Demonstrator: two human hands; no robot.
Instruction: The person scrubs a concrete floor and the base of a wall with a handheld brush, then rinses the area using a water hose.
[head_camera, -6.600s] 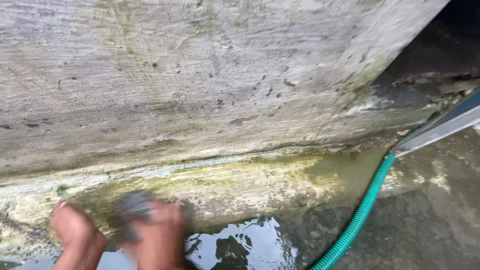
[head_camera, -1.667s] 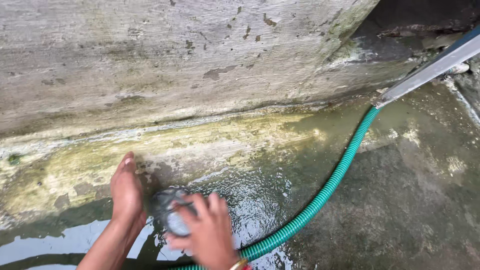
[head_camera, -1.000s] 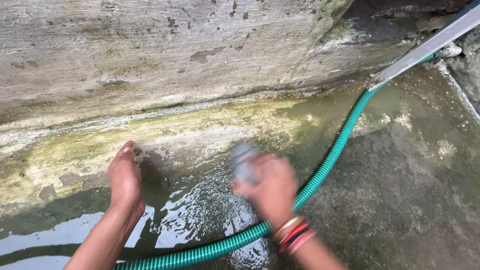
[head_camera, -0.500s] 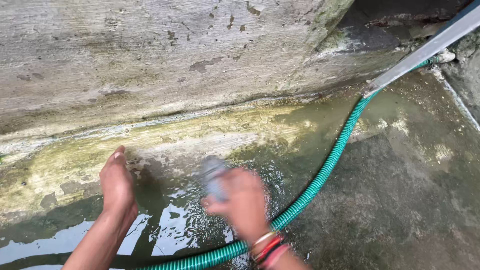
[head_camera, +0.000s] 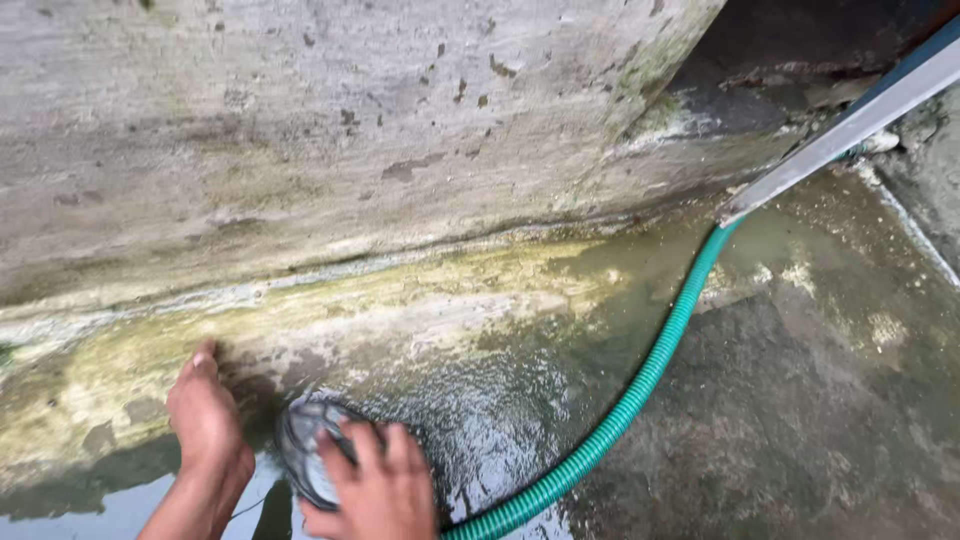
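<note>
Steel wool scrubber (head_camera: 305, 455), one grey tangled ball, sits low at the left of the view, on the wet concrete floor (head_camera: 800, 420) where it meets the foot of the wall. The right hand (head_camera: 375, 490) covers it from below, with fingers (head_camera: 365, 450) curled over its near side and closed on it, pressing it to the floor. I judge that it is light, springy and easy to squash, and probably slippery now because it is wet, so the best hold seems to be around the whole ball with the palm on top, not by loose strands, which can pull out and prick the skin.

The left hand (head_camera: 205, 425) is just beside the scrubber, on its left. Its fingers lie straight and together, flat on the yellow-green stained strip of the floor, and they hold nothing.

Around them is shallow water (head_camera: 480, 430) that shines over the concrete. One green ribbed hose (head_camera: 640, 385) curves from the bottom edge, near the right hand, up to the right, where it goes under one grey metal bar (head_camera: 850, 125) that slants across the corner. One rough concrete wall (head_camera: 350, 130), grey with dark spots and some moss, fills the upper part. I count two hands, one scrubber, one hose, one bar.
</note>
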